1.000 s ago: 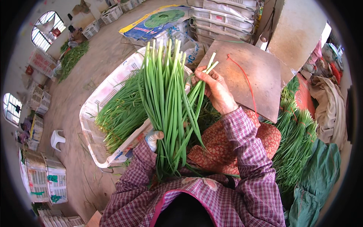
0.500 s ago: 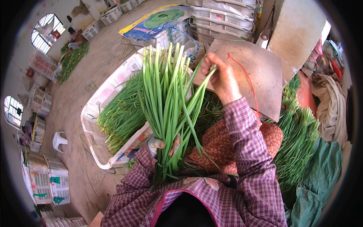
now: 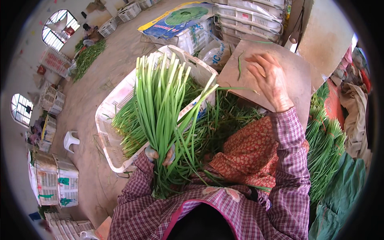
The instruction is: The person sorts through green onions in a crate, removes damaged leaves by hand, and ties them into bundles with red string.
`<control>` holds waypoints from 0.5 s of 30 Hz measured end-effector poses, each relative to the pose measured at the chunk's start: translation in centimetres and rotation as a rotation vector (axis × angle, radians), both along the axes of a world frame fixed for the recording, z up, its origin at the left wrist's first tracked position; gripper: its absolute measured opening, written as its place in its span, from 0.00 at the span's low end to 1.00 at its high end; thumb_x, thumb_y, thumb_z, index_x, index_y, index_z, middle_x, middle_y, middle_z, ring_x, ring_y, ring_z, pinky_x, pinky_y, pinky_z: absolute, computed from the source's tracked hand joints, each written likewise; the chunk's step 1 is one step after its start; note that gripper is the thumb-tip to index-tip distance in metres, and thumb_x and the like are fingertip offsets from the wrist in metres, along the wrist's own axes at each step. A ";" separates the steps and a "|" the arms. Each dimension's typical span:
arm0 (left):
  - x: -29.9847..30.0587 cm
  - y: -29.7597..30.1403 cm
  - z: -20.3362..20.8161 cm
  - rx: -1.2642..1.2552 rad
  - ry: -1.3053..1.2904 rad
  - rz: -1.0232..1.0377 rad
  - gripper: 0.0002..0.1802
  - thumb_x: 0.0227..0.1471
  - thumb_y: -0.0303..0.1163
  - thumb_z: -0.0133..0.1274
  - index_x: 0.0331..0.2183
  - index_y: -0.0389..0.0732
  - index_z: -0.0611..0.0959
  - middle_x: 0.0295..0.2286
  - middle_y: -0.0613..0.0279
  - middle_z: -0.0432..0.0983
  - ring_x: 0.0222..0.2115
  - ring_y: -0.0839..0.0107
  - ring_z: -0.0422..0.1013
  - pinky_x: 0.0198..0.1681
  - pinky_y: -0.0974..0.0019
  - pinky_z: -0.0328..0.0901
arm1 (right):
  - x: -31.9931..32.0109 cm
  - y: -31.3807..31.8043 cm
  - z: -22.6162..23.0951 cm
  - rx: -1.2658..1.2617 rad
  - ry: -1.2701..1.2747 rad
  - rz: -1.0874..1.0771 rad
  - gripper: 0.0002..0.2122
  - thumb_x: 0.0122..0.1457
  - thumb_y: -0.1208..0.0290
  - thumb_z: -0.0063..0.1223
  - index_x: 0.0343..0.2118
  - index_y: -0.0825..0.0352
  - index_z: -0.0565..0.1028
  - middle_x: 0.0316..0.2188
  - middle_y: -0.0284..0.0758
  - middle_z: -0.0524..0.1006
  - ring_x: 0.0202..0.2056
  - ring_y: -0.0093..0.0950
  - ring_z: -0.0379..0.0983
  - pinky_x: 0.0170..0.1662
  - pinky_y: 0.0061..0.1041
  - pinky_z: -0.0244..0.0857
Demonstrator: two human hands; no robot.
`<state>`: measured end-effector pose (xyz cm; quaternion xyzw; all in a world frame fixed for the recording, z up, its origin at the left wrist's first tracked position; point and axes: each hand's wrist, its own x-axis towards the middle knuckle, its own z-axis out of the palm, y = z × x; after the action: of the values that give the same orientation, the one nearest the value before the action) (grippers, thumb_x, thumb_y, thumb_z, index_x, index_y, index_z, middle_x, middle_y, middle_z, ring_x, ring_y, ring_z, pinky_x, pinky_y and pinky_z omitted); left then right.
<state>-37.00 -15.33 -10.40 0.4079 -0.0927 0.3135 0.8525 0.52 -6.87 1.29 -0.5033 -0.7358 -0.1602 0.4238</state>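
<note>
My left hand is closed around the lower part of a thick bunch of garlic chives. The bunch stands nearly upright, pale cut ends at the top and leaves falling toward my lap. A few stalks lean out to its right. Raised over the brown board, my right hand has its fingers apart and holds nothing I can see. A loose green leaf shows just left of its fingers, and another thin leaf stretches below them.
Behind the bunch, a white plastic crate holds more chives. Loose leaves cover part of my lap. Tied bundles lie at my right beside a green sack. Stacked crates stand beyond the board; a white stool is left.
My right hand has moved right, away from the bunch, and its fingers have let go of the stalks they pinched. The left hand keeps its hold as the bunch tilts slightly left.
</note>
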 end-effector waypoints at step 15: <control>1.1 0.4 -2.0 0.087 -0.118 -0.182 0.21 0.52 0.31 0.51 0.46 0.33 0.70 0.36 0.48 0.71 0.26 0.67 0.71 0.26 0.63 0.66 | -8.3 -0.4 3.5 -0.071 -0.308 0.514 0.05 0.48 0.67 0.54 0.27 0.60 0.72 0.24 0.30 0.70 0.33 0.30 0.66 0.43 0.31 0.57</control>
<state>-35.85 -14.92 -12.44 0.4152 -0.1930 0.2538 0.8520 -7.73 -7.28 4.76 -0.2851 -0.8997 -0.0963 0.3161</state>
